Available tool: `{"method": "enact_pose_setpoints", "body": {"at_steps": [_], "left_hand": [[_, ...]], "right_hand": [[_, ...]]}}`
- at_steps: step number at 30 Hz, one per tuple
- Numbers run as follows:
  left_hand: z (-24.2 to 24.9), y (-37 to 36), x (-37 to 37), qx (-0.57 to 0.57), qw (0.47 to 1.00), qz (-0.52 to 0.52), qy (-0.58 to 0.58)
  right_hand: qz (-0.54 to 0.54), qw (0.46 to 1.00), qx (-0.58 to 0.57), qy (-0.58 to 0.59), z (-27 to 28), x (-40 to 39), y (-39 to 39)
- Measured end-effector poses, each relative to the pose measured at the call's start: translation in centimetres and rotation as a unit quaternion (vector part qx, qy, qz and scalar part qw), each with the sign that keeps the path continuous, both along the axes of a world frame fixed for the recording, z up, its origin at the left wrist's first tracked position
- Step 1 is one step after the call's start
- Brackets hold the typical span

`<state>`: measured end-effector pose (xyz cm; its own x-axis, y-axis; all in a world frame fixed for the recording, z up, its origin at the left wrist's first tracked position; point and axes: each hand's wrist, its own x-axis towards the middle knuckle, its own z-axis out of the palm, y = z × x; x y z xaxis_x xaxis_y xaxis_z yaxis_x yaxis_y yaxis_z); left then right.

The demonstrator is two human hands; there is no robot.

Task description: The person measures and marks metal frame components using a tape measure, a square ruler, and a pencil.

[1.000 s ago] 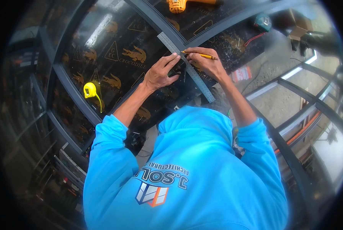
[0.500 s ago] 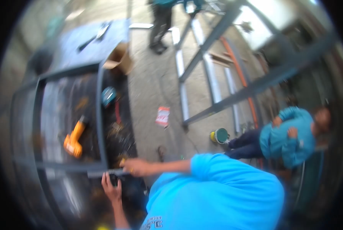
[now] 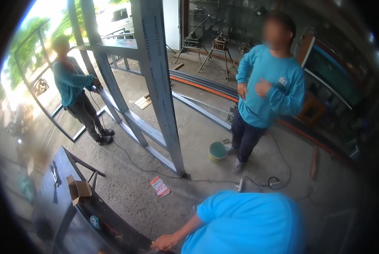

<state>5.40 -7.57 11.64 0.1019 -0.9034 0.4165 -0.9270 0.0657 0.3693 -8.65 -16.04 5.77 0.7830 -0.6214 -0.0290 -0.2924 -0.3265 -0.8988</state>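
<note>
Near the bottom edge, my right hand (image 3: 165, 242) has its fingers closed round a small yellowish handle (image 3: 153, 243); the rest of that tool is hidden. The hand is over the near end of a dark workbench (image 3: 121, 230). My left hand is out of view. Farther along the bench lies a teal, round object (image 3: 94, 222). An open cardboard box (image 3: 80, 189) stands beyond it, and a clamp-like metal tool (image 3: 55, 173) rests on the bench's far part.
A tall metal frame (image 3: 155, 80) stands ahead. Behind it, a person (image 3: 73, 84) holds a corded tool. Another person (image 3: 270, 86) stands at right beside a green bucket (image 3: 218, 151). A cable (image 3: 132, 163) and a red-and-white packet (image 3: 160, 186) lie on the floor.
The view has swung up and to the right. My left hand, the yellow drill and the dark frame on the bench have left the view. My right hand stays closed and appears lower.
</note>
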Motion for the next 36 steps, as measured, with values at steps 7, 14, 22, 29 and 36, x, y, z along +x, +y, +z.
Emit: {"method": "enact_pose_setpoints", "body": {"at_steps": [7,14,22,29,36], "left_hand": [[6.1,-10.5,-15.7,0.153,0.928,-0.175,0.291],[28.8,-9.9,-30.4,0.089,0.35,-0.717,0.597],[35.1,-2.9,-36.8,0.045,0.067,-0.73,0.679],[35.3,-3.2,-38.2,0.137,-0.033,-0.764,0.63],[38.3,-0.9,-36.4,0.254,0.088,-0.67,0.692]], "right_hand": [[-0.365,0.928,-0.033,0.058,-2.8,-21.2,-2.5],[-0.585,0.705,0.231,0.328,-11.8,-42.0,7.6],[-0.679,0.514,0.423,0.311,-20.9,-44.6,28.5],[-0.638,0.537,0.447,0.325,-20.2,-41.7,31.3],[-0.745,0.49,0.374,0.254,-16.6,-43.4,23.8]]}}
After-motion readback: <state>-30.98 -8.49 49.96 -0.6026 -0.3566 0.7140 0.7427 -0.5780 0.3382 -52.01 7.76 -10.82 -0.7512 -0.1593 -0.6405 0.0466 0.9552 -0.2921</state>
